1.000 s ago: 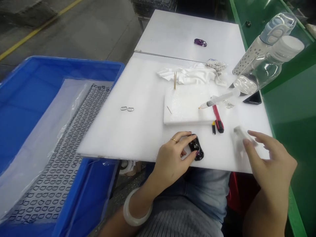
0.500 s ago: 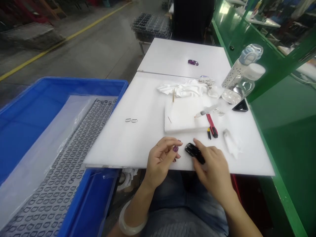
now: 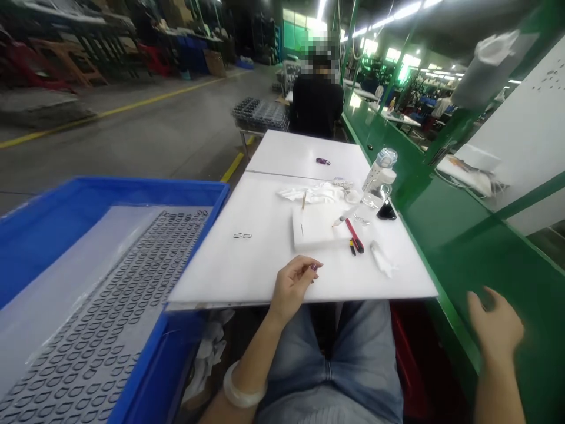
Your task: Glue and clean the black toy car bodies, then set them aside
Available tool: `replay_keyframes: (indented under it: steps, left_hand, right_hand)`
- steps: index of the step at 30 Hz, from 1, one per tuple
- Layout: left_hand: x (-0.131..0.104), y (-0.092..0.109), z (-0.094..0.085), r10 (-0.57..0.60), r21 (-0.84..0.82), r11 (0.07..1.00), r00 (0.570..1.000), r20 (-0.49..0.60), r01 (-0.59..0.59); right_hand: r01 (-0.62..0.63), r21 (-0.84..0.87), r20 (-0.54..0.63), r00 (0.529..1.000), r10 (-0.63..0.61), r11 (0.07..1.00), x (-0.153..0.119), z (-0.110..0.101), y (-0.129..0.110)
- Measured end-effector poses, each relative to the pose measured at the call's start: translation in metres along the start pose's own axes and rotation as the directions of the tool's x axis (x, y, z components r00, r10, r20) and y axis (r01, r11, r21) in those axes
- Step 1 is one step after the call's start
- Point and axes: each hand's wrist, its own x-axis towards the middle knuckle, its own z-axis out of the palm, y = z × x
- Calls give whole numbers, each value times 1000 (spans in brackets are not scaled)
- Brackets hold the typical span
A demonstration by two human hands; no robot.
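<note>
One flat white foam slab [image 3: 316, 229] near left hand [image 3: 293, 284], grip pressed together; right hand [image 3: 498, 325] blurred, cannot tell.

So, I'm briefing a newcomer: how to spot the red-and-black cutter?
On the white table beside the big blue plastic tub, find the flat white block. The cutter lies at its right edge, red and longer than its yellow-and-black neighbour.
</note>
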Motion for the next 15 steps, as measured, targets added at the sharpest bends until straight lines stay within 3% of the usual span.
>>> replay_keyframes:
  steps: [1, 3, 4, 6, 8, 11, 15]
  left_hand:
    - [1, -1, 1, -2, -1, 1000, 1000, 0, 2]
    - [4, -3, 1, -9, -8, 1000, 1000, 0, 9]
    - [6, -5, 1, -14, -16, 1000, 1000, -2, 14]
    - [13, -8, 1, -32, -44, 999, 999, -9, 32]
    - [19, -11, -1, -56, -87, 995, 998, -26, 54]
    - [27, -13, -4, -83, -162, 984, 995, -54, 73]
    - [30, -14, -6, -112, -249, 964, 991, -74, 90]
  right_hand:
    - [-29, 38, 24, 999, 29, 999, -2, 9, -30]
    - [54, 281, 195, 974, -112, 958, -6, 28, -101]
    - [131, 384, 284, 925, -252, 914, -7, 37, -138]
    - [283, 466, 432, 754, -494, 839, -7, 50, -202]
    - [306, 472, 445, 727, -523, 827, -7, 59, -246]
    - [307, 435, 465, 728, -503, 846, -11, 68, -274]
    - [344, 421, 485, 696, -529, 839, -18, 72, -274]
